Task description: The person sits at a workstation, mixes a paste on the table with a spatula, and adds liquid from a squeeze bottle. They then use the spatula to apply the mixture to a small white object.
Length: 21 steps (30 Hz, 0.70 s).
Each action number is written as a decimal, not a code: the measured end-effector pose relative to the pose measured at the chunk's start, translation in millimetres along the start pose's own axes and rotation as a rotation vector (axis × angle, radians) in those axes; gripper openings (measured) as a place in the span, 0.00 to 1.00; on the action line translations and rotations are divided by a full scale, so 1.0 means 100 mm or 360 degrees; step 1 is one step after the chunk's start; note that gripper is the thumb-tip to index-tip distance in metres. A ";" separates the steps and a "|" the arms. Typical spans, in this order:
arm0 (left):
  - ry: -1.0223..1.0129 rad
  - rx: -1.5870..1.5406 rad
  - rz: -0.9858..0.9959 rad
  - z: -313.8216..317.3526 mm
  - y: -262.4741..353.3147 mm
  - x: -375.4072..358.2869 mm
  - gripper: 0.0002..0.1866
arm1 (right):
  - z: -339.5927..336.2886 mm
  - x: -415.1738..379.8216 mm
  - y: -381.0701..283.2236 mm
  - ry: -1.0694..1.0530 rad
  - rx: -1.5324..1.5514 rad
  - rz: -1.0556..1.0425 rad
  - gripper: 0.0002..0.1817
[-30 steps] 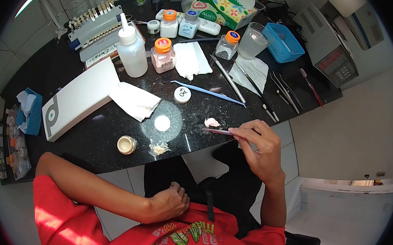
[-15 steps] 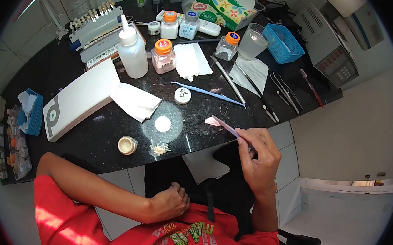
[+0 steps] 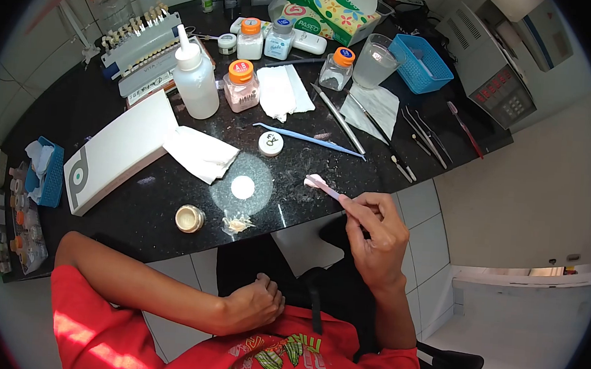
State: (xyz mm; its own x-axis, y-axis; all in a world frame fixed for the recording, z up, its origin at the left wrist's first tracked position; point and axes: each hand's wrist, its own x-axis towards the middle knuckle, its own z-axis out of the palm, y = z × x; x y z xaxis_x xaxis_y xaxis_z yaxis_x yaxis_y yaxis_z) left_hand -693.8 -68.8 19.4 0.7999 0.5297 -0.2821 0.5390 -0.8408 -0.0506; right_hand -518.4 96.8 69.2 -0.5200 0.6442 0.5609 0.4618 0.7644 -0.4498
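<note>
Between its thumb and fingers my right hand (image 3: 376,235) pinches a thin pinkish spatula (image 3: 329,189). The spatula's far end lies on a small mound of pale pink paste (image 3: 313,181) on the black countertop (image 3: 168,241). My left hand (image 3: 257,304) rests in a loose fist against the front of the red shirt, its inner side hidden. Left of the paste are a round white disc (image 3: 242,188), a cream clump (image 3: 237,223) and an open jar (image 3: 189,219) of beige material. A white lid (image 3: 270,144) with writing sits behind the disc.
A blue carving tool (image 3: 309,139) crosses the middle, with brushes and metal tools to its right. Behind stand a squeeze bottle (image 3: 196,81), an orange-capped jar (image 3: 241,88), a glass of cloudy liquid (image 3: 376,63) and a blue basket (image 3: 420,68). A white box (image 3: 120,148) lies left.
My right hand has shifted slightly left, and the spatula's end now lies over the paste mound. The whole view has moved a little. My left hand has stayed in place.
</note>
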 end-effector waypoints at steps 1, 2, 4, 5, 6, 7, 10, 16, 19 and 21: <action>-0.0013 -0.0012 0.0001 -0.01 0.00 0.00 0.23 | 0.00 0.00 0.01 -0.0039 0.0019 0.0024 0.18; -0.0014 -0.0012 0.0001 -0.01 0.00 0.00 0.23 | -0.01 0.00 0.01 -0.0080 0.0040 0.0046 0.18; -0.0026 -0.0008 -0.0012 -0.01 0.00 0.01 0.23 | -0.02 0.00 0.00 -0.0053 0.0046 0.0053 0.18; -0.0024 -0.0010 -0.0014 0.00 0.00 0.01 0.23 | -0.03 0.00 0.00 -0.0025 0.0049 0.0066 0.18; -0.0018 -0.0010 -0.0011 0.01 0.01 0.01 0.23 | -0.04 0.00 0.00 -0.0027 0.0047 0.0067 0.18; -0.0012 -0.0011 -0.0004 0.02 0.01 0.01 0.23 | -0.04 0.00 0.01 -0.0033 0.0055 0.0071 0.17; -0.0028 -0.0004 -0.0005 0.01 0.01 0.01 0.23 | -0.10 0.06 -0.06 -0.0045 0.0110 0.0147 0.16; -0.0004 -0.0005 -0.0006 0.02 0.00 0.01 0.23 | -0.09 0.11 -0.03 -0.0125 0.0172 0.0241 0.12; 0.0008 -0.0012 -0.0020 0.02 0.01 0.01 0.23 | -0.08 0.11 -0.03 -0.0096 0.0164 0.0248 0.11; 0.0005 -0.0012 -0.0016 0.00 0.00 0.00 0.22 | -0.06 0.10 -0.03 -0.0076 0.0158 0.0277 0.10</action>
State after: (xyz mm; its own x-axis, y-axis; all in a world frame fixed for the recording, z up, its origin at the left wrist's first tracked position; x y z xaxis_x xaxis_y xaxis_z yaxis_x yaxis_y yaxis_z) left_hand -693.5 -69.1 19.2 0.7951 0.5385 -0.2789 0.5490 -0.8345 -0.0464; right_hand -520.8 100.7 80.2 -0.4730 0.7654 0.4363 0.4759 0.6387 -0.6046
